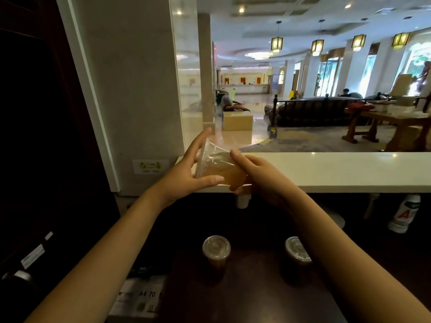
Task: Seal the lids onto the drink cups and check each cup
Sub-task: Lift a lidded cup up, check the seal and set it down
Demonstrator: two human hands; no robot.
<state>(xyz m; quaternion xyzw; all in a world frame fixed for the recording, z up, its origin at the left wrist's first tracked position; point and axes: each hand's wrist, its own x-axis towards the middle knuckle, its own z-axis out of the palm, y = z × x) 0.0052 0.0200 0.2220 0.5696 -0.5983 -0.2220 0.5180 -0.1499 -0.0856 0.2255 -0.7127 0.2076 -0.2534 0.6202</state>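
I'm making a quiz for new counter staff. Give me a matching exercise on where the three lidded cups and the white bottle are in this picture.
Things:
1. Tilted cup
2. Left cup
3. Right cup
4. White bottle

Places:
A. Under the white counter, far right
B. Held sideways between left hand and right hand
C. On the dark table, partly behind the right forearm
D. On the dark table, in full view

Pairs: 1-B, 2-D, 3-C, 4-A

I see a clear cup (218,165) holding amber-brown drink, two clear-lidded cups (216,249) (297,250) of dark brown drink on a dark brown worktop (251,294), white ledge (326,171) behind.
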